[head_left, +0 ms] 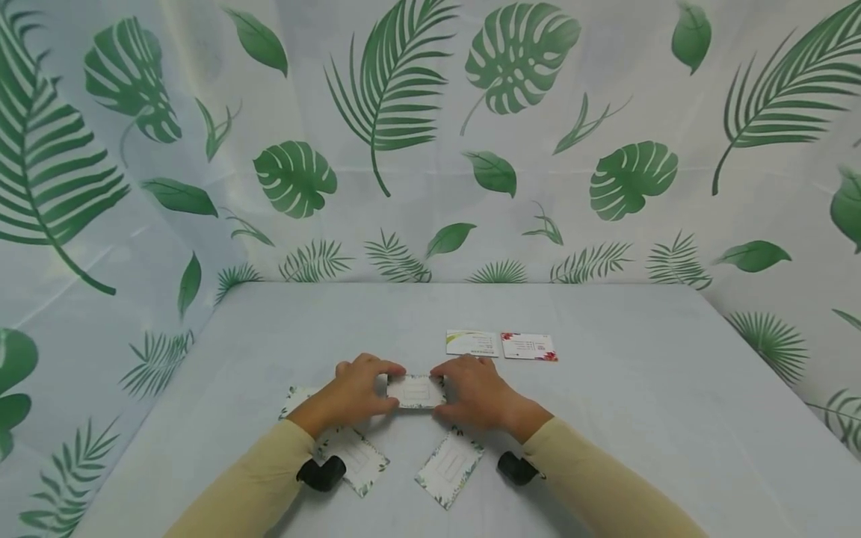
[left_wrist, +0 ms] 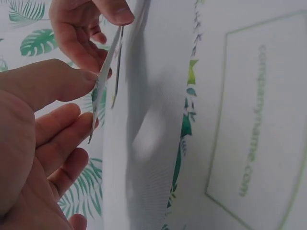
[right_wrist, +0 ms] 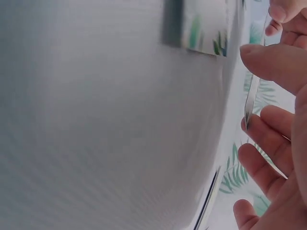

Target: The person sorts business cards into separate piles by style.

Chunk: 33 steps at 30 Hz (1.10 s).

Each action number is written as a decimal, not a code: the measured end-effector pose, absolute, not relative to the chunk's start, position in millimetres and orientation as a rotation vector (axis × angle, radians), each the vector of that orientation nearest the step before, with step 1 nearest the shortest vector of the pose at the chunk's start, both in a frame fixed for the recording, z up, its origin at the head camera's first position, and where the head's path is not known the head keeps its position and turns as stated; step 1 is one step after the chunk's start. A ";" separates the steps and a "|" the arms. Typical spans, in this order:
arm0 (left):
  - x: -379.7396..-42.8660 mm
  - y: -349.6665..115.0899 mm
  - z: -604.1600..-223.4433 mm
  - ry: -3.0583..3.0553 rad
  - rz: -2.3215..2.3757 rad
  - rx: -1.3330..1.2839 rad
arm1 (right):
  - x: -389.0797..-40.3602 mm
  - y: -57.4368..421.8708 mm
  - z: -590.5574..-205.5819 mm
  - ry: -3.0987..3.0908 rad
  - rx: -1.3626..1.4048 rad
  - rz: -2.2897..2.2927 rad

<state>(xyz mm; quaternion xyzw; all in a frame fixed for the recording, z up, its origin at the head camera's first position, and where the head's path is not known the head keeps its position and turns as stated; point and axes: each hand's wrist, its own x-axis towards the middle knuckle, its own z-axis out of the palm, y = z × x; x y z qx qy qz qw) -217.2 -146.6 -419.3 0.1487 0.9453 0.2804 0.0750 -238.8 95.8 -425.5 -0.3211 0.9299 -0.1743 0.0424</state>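
White card (head_left: 416,391) between left hand (head_left: 359,390) and right hand (head_left: 479,394) shows green-leaf border; white backdrop (head_left: 403,217) beyond them shows green foliage.

Soft light; faint shadows on the surface (head_left: 619,388) below my fingers (head_left: 377,365); my right-wrist view blurs a lying card (right_wrist: 206,24).

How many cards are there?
6 show: the held card; the partly covered card at left; the near left card; the near right card; and behind, the yellow trimmed card beside the red trimmed card. More may hide underneath.
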 end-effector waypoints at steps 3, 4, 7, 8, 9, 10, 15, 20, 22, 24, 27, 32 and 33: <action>-222.0 -148.0 -418.2 2.840 0.847 0.457 | -243.9 94.7 -423.3 2.857 -0.959 -0.575; -224.6 -148.2 -418.1 2.852 0.836 0.471 | -246.3 94.2 -422.2 2.859 -0.951 -0.597; -235.4 -148.5 -418.7 2.882 0.804 0.504 | -254.8 93.0 -418.3 2.862 -0.929 -0.656; -239.7 -148.5 -418.8 2.885 0.800 0.495 | -258.2 92.5 -417.3 2.862 -0.922 -0.667; -244.5 -148.6 -419.1 2.890 0.792 0.486 | -261.7 92.0 -416.6 2.862 -0.910 -0.673; -249.4 -148.6 -419.3 2.887 0.792 0.471 | -265.3 91.6 -416.1 2.863 -0.902 -0.676; -272.9 -148.9 -420.0 2.830 0.823 0.386 | -283.4 86.7 -415.8 2.883 -0.829 -0.611; -291.8 -147.8 -422.5 2.800 0.868 0.321 | -297.7 76.2 -416.6 2.912 -0.725 -0.523; -298.0 -146.7 -425.3 2.806 0.856 0.315 | -301.6 72.4 -418.4 2.911 -0.664 -0.490; -303.0 -145.7 -428.1 2.814 0.844 0.307 | -304.6 69.2 -420.5 2.906 -0.607 -0.468; -308.8 -145.2 -431.4 2.824 0.831 0.283 | -308.4 65.7 -422.4 2.893 -0.544 -0.484; -314.8 -144.4 -433.1 2.847 0.809 0.253 | -314.7 61.3 -423.5 2.892 -0.505 -0.480; -315.5 -144.1 -433.2 2.847 0.809 0.250 | -315.7 60.7 -423.4 2.889 -0.496 -0.471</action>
